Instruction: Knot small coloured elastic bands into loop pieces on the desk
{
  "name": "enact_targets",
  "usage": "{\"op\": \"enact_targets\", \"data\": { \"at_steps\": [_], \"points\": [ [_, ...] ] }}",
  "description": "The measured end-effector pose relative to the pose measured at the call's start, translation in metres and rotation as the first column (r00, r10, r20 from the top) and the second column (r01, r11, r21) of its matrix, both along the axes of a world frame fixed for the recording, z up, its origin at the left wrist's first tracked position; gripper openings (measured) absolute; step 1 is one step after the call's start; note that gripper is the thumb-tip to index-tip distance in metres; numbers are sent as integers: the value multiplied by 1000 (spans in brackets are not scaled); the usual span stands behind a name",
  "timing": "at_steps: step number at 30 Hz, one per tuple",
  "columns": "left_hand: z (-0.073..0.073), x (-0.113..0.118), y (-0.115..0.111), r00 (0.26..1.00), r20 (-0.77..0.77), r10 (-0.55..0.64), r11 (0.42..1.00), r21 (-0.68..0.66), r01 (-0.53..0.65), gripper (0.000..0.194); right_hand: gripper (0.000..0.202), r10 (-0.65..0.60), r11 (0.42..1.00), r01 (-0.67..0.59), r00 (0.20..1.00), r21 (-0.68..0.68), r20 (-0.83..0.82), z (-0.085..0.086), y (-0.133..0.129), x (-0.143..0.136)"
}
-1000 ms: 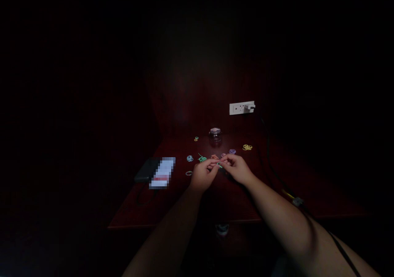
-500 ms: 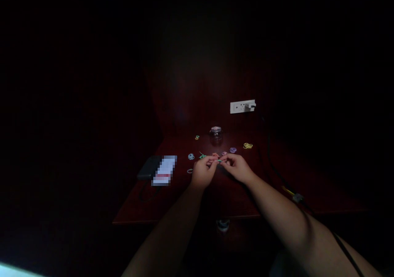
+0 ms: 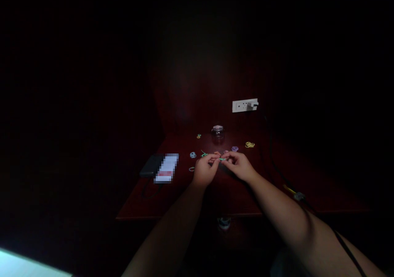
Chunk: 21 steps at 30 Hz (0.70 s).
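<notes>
A small green band [image 3: 222, 159] is pinched between the fingertips of both hands above the dark red table. My left hand [image 3: 206, 170] holds its left end, and my right hand [image 3: 239, 164] has the right end. Behind the hands lie small groups of bands: blue [image 3: 192, 155], green [image 3: 204, 154], orange [image 3: 217, 154], pink [image 3: 226, 152], purple [image 3: 234, 149] and yellow [image 3: 250, 145]. A multicoloured ring [image 3: 191, 169] rests left of my left hand, partly hidden by it.
A clear jar [image 3: 218, 132] stands at the back, with two small bands [image 3: 198, 136] left of it. A lit phone [image 3: 166, 168] overlaps a black case [image 3: 150, 165] at left. A cable [image 3: 275, 166] runs down the right from near the wall socket [image 3: 244, 105].
The view has shifted slightly, so the table things appear a little further right and higher. Both hands keep their pinch on the green band, which now shows a little more between the fingertips.
</notes>
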State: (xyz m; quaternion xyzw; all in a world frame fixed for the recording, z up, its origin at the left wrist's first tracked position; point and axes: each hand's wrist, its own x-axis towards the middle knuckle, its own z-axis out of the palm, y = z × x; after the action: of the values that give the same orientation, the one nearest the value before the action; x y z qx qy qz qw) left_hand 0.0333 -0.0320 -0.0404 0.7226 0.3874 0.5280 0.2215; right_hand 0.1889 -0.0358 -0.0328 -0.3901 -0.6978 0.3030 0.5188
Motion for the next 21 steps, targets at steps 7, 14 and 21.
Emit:
{"op": "enact_targets", "data": {
  "at_steps": [7,14,21],
  "points": [
    [2,0,-2,999,-34,9,1000,15,-9,17,25,-21,999,21,1000,33,13,1,0,0],
    [3,0,-3,1000,-13,11,1000,7,-11,18,26,-15,1000,15,1000,10,21,-3,3,1],
    [-2,0,0,1000,-4,4,1000,-24,-4,21,21,-47,998,46,999,40,15,-2,3,1]
  ]
}}
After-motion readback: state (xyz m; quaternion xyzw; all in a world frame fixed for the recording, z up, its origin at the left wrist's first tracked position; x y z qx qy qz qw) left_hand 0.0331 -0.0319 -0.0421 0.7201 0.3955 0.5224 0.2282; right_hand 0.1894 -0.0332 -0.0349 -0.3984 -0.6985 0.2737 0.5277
